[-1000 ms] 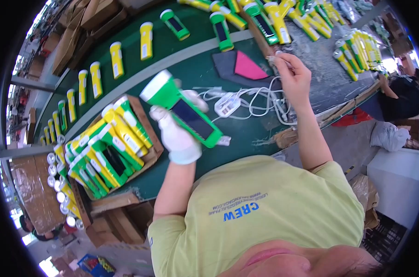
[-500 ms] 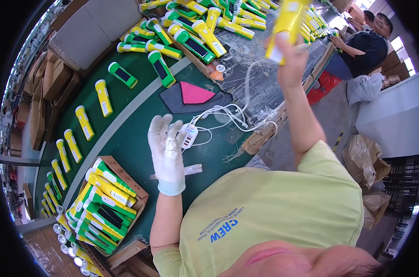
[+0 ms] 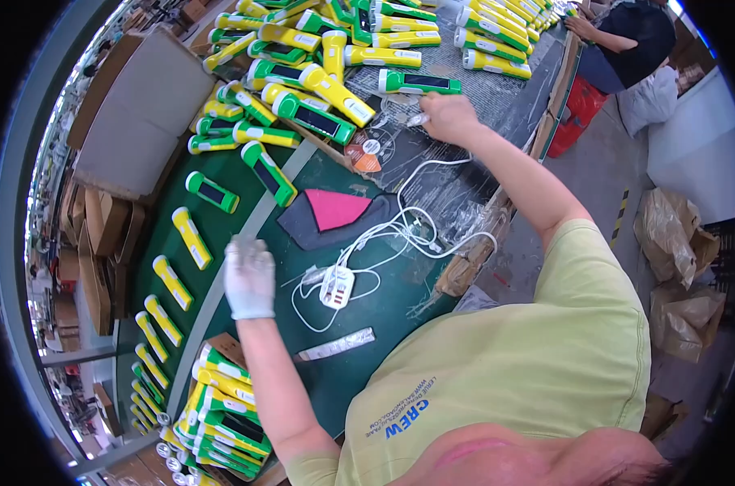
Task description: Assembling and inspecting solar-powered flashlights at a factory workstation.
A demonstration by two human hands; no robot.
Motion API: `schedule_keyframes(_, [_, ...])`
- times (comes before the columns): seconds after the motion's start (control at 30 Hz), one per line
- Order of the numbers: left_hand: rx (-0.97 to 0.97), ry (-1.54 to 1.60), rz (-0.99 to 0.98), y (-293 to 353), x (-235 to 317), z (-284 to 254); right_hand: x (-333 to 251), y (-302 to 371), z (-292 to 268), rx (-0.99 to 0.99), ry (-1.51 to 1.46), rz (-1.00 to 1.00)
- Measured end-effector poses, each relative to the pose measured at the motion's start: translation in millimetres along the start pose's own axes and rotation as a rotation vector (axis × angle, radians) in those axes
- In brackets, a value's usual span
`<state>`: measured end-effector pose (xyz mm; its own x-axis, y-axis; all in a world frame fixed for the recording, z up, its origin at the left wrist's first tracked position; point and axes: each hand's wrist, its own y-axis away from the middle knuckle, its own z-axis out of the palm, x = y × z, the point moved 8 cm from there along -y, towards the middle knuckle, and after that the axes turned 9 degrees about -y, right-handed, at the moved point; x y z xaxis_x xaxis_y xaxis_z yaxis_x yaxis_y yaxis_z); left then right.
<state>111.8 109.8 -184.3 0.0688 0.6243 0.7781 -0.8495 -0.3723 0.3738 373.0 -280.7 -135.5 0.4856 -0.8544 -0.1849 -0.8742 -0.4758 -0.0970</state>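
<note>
My right hand [image 3: 450, 120], bare, is closed with a white cable plug [image 3: 418, 120] showing at its thumb side. Its knuckles are right beside a green flashlight [image 3: 420, 83] with a white head and a dark panel, lying on the worn tabletop. My left hand [image 3: 250, 277], in a white glove, is over the near edge of the green conveyor belt; its fingers are smeared by motion, and nothing shows in them. A row of yellow and green flashlights [image 3: 191, 238] lies on the belt to its left. Below the glove, a carton [image 3: 225, 348] is packed with more flashlights.
A big pile of yellow and green flashlights [image 3: 323, 121] covers the far table. A white power strip [image 3: 337, 287] with tangled cables lies near a grey and pink cloth [image 3: 335, 212]. A silvery strip [image 3: 335, 344] lies closer. A co-worker [image 3: 631, 40] sits at the far right.
My right hand came down from its raised place to the tabletop; the yellow flashlight it held is out of it. My left hand moved left toward the belt. The view has shifted.
</note>
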Motion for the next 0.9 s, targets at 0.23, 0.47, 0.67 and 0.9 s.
schedule_keyframes(0.23, [0.951, -1.758, 0.586, -52, 119, -77, 27, 0, -29, 0.455, -0.244, 0.048])
schedule_keyframes(0.47, [0.984, -1.476, 0.417, -52, 104, -132, 46, -16, -11, 0.27, -0.244, 0.252])
schedule_keyframes(0.67, [0.478, 0.069, 0.323, -32, 76, -86, 38, -5, -22, 0.393, -0.233, 0.312])
schedule_keyframes(0.9, [0.283, -0.375, 0.631, 96, 36, 26, -8, 60, -102, 0.74, -1.083, 0.043])
